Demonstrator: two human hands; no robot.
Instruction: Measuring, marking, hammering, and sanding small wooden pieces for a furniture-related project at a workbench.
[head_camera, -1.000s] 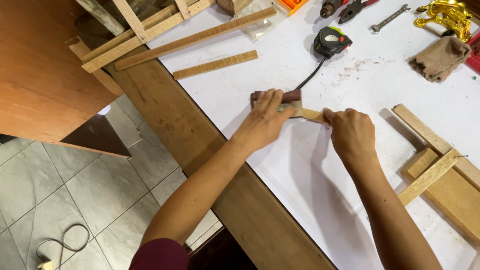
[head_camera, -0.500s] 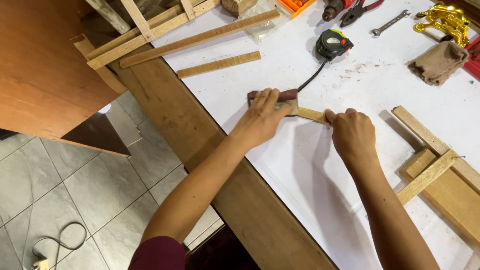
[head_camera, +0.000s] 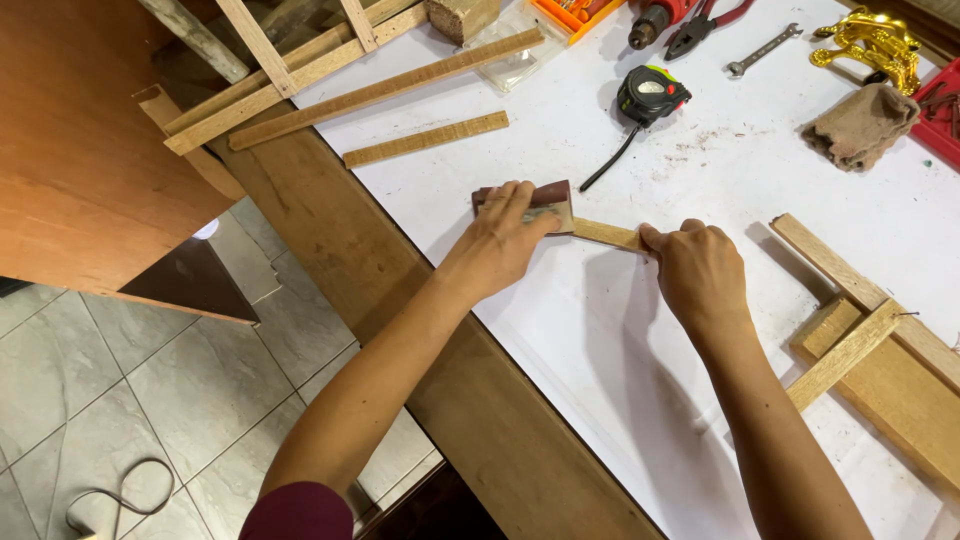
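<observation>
A thin wooden strip lies flat on the white tabletop. My right hand pinches its right end and holds it down. My left hand presses a reddish-brown piece of sandpaper folded over the strip's left end. Most of the strip's left part is hidden under the sandpaper and my fingers.
Two longer wooden strips lie at the back left. A black tape measure, pliers, a wrench, a brown rag and a gold ornament sit at the back. Nailed wooden pieces lie at right. Tiled floor is left.
My left hand with the sandpaper has slid slightly left along the strip. My right hand stays at the strip's right end.
</observation>
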